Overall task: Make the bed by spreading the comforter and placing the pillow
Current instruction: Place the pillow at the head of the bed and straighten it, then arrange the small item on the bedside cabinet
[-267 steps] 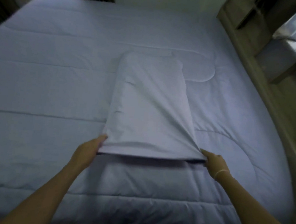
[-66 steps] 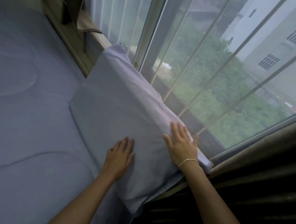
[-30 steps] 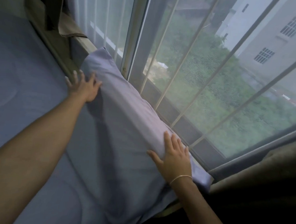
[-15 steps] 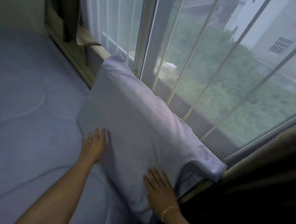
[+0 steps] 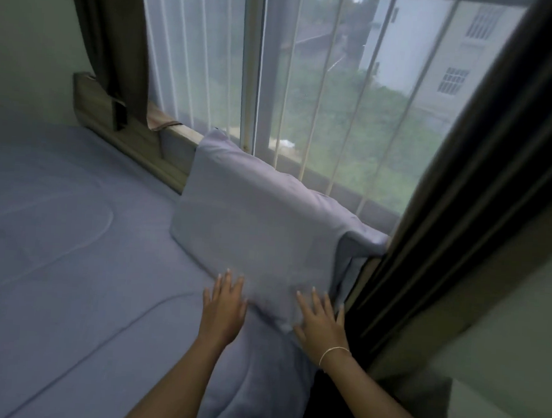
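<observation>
My left hand (image 5: 223,305) and right hand (image 5: 319,321), fingers flat and spread, press the pillow (image 5: 257,227) at centre frame; propped on the window ledge (image 5: 182,132), it may slump forward.

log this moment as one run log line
step: seat pillow | left hand: flat, lower edge | right hand: flat, lower corner | comforter: spread

Plain lavender-grey pillow (image 5: 260,230), comforter (image 5: 72,245)
</observation>
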`<state>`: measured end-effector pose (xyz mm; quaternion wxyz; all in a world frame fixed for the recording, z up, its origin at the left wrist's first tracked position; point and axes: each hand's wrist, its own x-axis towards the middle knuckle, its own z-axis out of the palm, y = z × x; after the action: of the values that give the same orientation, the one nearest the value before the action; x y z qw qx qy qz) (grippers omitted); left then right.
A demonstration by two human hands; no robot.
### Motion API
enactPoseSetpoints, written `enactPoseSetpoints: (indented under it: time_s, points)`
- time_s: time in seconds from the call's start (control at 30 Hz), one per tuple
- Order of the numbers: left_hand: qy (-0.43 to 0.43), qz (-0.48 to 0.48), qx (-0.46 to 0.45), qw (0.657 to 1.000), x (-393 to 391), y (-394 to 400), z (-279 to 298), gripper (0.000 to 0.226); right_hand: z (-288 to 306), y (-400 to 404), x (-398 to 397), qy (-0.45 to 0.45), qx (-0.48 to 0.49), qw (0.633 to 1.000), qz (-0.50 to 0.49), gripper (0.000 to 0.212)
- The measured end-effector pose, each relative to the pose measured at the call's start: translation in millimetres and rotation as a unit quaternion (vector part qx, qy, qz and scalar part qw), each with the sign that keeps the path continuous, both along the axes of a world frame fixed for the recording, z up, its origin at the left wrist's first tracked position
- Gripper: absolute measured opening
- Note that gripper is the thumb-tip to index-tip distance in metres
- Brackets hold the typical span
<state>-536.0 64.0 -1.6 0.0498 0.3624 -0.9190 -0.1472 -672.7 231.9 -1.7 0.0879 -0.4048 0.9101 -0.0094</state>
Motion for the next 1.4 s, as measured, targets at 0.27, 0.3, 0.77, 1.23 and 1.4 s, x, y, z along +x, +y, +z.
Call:
enactPoseSetpoints:
  time_s: [0.27,0.3,0.77,1.23,1.4]
  points:
    - [0.045,-0.116,-0.013,0.992,53.3,67.8,6.3,0.046,-2.2,103.4,72.1,-0.052,-0.052,0.991,-0.114,0.063]
    - [0.039,-0.133,-0.006,0.99,53.4,79.6,6.2,0.045,-2.5,120.6,78.3,-0.059,-0.048,0.988,-0.133,0.063]
    - [-0.026,-0.325,0.075,0.942,9.4,282.7,-36.2,0.044,-48.3,411.4,110.7,-0.143,0.017,0.91,-0.388,0.058]
    - [-0.181,-0.29,0.193,0.92,-47.0,538.7,-159.9,0.062,-132.3,572.4,49.2,-0.324,-0.058,0.84,-0.432,0.061]
    - [-0.189,-0.235,0.204,0.931,-37.0,580.9,-186.9,0.068,-154.9,570.9,50.2,-0.396,-0.085,0.803,-0.437,0.071]
